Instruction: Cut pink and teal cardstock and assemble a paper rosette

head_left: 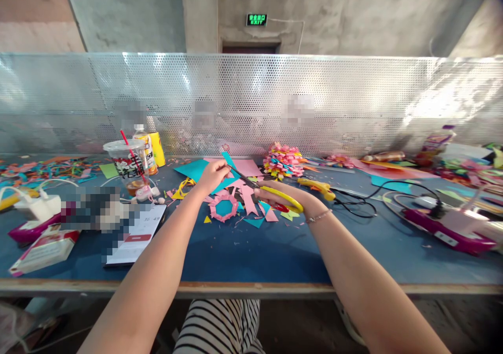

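My left hand [214, 177] is pinched on a narrow blue paper strip [228, 159] that sticks up past the fingertips. In my right hand [280, 188] is a pair of scissors [290, 199] with a yellow handle, its dark blades pointing left at the strip by my left fingers. Whether the blades touch the strip I cannot tell. Beneath my hands lie a pink folded-paper ring [232, 216] around a blue centre, pink paper strips [248, 199], a blue sheet [191, 170] and small scraps.
On the left stand a plastic cup [128, 165] with a red straw, a bottle [150, 154] and a tablet-like screen [137, 238]. A paper flower ball [283, 160] and a yellow glue gun [316, 187] lie beyond my right hand. A purple power strip [448, 232] with cables sits at right.
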`<state>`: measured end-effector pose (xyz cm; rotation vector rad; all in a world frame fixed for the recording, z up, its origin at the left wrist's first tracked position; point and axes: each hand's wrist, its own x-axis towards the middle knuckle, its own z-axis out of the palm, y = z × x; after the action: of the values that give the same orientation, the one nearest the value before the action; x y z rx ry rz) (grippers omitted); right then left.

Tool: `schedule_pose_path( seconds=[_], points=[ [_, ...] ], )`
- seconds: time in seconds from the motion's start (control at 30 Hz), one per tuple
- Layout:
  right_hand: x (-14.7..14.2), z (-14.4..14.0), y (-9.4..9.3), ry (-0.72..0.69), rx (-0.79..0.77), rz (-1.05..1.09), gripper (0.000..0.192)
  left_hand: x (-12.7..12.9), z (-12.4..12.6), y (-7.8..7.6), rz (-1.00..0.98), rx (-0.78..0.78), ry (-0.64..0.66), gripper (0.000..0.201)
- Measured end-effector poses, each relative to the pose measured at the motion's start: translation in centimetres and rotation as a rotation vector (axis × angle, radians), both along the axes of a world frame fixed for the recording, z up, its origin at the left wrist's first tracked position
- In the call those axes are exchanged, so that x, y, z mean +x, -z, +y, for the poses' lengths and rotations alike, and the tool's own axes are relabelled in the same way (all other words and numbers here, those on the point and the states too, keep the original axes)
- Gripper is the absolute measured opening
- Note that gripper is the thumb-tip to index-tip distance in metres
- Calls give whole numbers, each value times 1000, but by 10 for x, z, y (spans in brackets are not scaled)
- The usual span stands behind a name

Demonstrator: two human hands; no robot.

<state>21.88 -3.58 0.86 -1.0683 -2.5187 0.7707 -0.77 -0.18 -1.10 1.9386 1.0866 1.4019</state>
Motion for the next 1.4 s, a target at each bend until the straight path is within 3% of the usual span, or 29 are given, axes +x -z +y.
schedule_pose_path(
  seconds=[0.43,0.77,0.93,1.4],
  points=[
    [2,4,2,-5,-3,35,42,4,0,0,-28,10,-22,8],
    [1,2,2,20,-35,34,35,-5,9,0,-447,-88,-107,14],
    [-2,3,5,-19,-2,5,35,-6,7,-3,-530,-188,-167,23],
    [-5,-1,0,-27,7,-20,40,1,4,-5,-595,-364,-72,17]
  ],
)
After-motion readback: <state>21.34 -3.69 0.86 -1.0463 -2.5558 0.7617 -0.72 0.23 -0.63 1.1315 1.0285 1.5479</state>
